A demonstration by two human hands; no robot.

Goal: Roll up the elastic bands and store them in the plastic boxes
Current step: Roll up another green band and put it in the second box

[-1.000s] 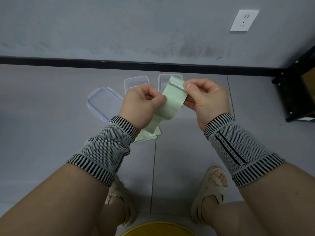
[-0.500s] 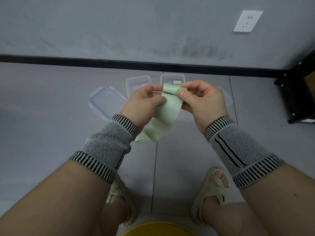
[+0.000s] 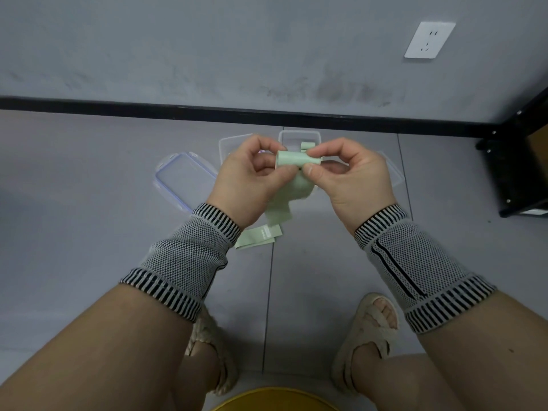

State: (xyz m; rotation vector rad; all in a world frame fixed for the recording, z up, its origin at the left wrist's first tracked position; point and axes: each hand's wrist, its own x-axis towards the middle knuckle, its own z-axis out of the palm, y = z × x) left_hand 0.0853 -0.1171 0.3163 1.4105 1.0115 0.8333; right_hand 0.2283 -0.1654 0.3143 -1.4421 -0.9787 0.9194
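Observation:
A pale green elastic band is pinched between my left hand and my right hand; its top end is curled into a short roll and the rest hangs down toward the floor. Another green band lies flat on the floor below my left wrist. Behind my hands stand two clear plastic boxes, one partly hidden by my left hand, the other holding a small green roll. A clear lid with a blue rim lies to the left.
A second clear lid peeks out behind my right hand. A black skirting line and the grey wall with a white socket are beyond. A black shelf frame stands at the right. My sandalled feet and a yellow stool edge are below.
The band's top end went from flat to folded over to rolled into a short tube between both hands. Less of the band hangs loose than before.

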